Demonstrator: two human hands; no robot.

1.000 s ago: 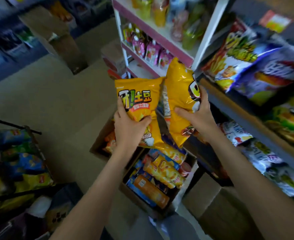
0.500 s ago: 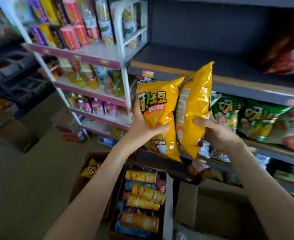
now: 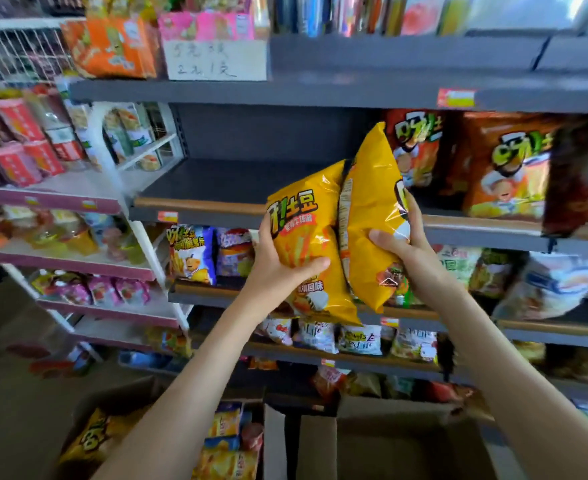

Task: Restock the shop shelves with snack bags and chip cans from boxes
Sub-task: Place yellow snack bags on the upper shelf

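Two yellow snack bags are held up side by side, edges touching, in front of a dark grey shelf. The left bag point(image 3: 303, 230) is gripped low down by the left hand point(image 3: 278, 271). The thumb is laid across the printed front and the fingers are curled round the left edge, their tips hidden behind it. The right bag point(image 3: 368, 209) is turned nearly edge-on, so little of its front can be read. It is clasped by the right hand point(image 3: 406, 247), thumb on the near face, fingers wrapped round the far edge.

Just behind and above both grips, a bare stretch of the shelf point(image 3: 223, 181) is seen. To the right of the right hand, orange bags point(image 3: 503, 168) are stood upright on it, the outermost blurred and cut off by the frame.

Beneath the left forearm, chip cans point(image 3: 226, 441) lie in a carton point(image 3: 274, 445) and are only partly seen. Beneath the right forearm is a brown box point(image 3: 389, 445), its inside too dark to be made out.
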